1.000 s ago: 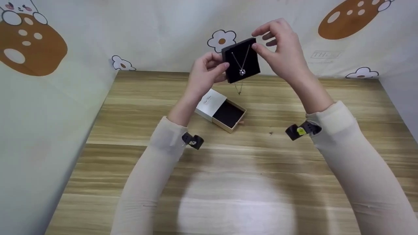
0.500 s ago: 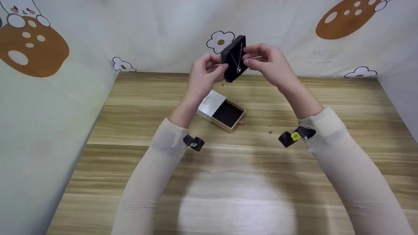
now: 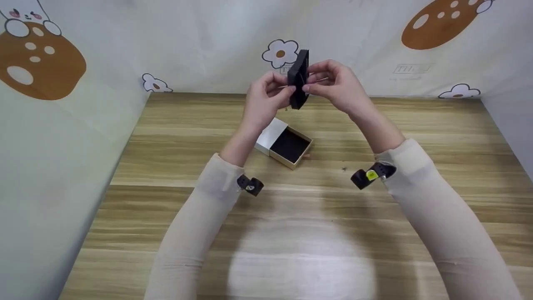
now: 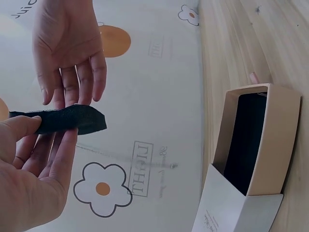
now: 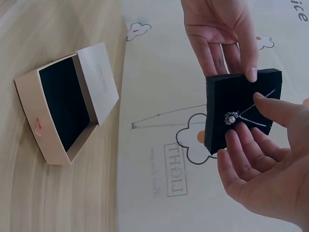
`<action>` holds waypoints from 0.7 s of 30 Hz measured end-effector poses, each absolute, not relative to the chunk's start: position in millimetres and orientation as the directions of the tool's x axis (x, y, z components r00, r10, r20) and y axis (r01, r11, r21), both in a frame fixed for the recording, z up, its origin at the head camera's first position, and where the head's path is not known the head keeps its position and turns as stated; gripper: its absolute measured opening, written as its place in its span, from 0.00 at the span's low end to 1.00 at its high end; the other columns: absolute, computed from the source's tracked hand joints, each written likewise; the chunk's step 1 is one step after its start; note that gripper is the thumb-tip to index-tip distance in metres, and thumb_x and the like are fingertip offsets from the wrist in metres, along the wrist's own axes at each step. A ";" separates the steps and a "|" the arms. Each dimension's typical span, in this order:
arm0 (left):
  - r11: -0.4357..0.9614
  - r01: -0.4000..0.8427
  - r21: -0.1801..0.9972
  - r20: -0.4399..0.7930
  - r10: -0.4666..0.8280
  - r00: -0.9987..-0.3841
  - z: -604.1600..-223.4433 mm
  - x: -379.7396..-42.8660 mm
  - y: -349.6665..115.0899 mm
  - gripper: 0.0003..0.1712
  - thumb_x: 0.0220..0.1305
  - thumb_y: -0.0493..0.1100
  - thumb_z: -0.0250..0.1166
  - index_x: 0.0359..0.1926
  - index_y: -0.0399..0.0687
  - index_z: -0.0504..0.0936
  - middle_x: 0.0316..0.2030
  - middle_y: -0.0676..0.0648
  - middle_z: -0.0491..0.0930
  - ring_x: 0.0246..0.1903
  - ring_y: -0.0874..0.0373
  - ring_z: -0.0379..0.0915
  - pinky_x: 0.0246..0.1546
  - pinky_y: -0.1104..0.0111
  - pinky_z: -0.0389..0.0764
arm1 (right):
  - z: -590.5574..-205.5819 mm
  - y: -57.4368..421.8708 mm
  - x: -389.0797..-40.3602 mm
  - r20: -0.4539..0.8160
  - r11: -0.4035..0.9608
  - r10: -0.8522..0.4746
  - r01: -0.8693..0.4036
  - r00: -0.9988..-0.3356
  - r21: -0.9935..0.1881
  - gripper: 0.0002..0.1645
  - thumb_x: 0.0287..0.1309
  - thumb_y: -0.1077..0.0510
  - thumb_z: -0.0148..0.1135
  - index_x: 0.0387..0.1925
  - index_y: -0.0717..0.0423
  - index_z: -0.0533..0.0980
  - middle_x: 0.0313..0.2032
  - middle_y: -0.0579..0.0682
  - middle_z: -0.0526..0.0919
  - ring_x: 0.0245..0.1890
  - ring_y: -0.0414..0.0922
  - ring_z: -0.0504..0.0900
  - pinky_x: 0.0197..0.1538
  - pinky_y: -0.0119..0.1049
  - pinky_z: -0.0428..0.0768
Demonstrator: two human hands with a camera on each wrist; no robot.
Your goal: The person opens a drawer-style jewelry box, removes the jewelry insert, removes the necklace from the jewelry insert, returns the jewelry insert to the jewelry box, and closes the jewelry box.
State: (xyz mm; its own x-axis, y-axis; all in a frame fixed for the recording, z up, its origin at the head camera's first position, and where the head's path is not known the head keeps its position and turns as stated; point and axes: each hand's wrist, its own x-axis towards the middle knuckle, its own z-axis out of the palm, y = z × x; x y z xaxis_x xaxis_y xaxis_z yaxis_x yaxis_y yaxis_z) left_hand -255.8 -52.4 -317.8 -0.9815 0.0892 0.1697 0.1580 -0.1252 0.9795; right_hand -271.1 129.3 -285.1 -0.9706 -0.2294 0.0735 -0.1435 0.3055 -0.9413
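Observation:
My left hand (image 3: 264, 98) pinches a thin black jewellery pad (image 3: 296, 79) by one edge, thumb on its face and fingers behind. The pad is held up above the table, almost edge-on in the head view. In the right wrist view a silver necklace (image 5: 231, 118) with a round stone pendant lies on the pad's face, and its spare chain (image 5: 166, 124) hangs down behind. Close against that face is my right hand (image 3: 339, 87), fingers relaxed, thumb tip over the chain and fingertips at the pendant.
Below the hands, a gift box stands on the wooden table (image 3: 166, 158). Its white sleeve (image 3: 270, 135) is slid partway off the drawer (image 3: 285, 161), which has a black lining. A patterned cloth (image 3: 216, 46) hangs behind the table.
The pad has turned from facing the head camera to nearly edge-on. My right hand has moved left and down from the pad's upper corner to its face.

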 end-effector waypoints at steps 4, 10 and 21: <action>-0.108 0.160 0.981 0.171 0.100 -0.980 -317.8 -254.2 -50.3 0.05 0.64 0.29 0.64 0.36 0.40 0.76 0.50 0.32 0.84 0.49 0.47 0.85 0.42 0.66 0.88 | -286.0 127.8 -270.4 0.090 0.296 -0.209 -0.150 -0.974 -0.943 0.21 0.56 0.67 0.68 0.52 0.65 0.74 0.35 0.44 0.80 0.37 0.38 0.80 0.45 0.23 0.80; -0.095 0.149 0.984 0.159 0.107 -0.981 -319.1 -251.7 -50.8 0.05 0.64 0.30 0.65 0.36 0.40 0.76 0.49 0.34 0.84 0.48 0.48 0.85 0.43 0.65 0.88 | -288.6 128.0 -270.5 0.100 0.298 -0.197 -0.157 -0.975 -0.942 0.13 0.57 0.69 0.67 0.44 0.65 0.76 0.30 0.41 0.80 0.32 0.34 0.80 0.41 0.22 0.80; -0.095 0.151 0.984 0.161 0.113 -0.980 -322.9 -251.2 -50.4 0.05 0.64 0.29 0.64 0.35 0.39 0.76 0.50 0.33 0.84 0.48 0.48 0.85 0.42 0.65 0.88 | -291.6 129.1 -270.7 0.117 0.357 -0.196 -0.182 -0.974 -0.916 0.07 0.59 0.66 0.67 0.39 0.62 0.78 0.25 0.37 0.80 0.28 0.32 0.79 0.39 0.22 0.80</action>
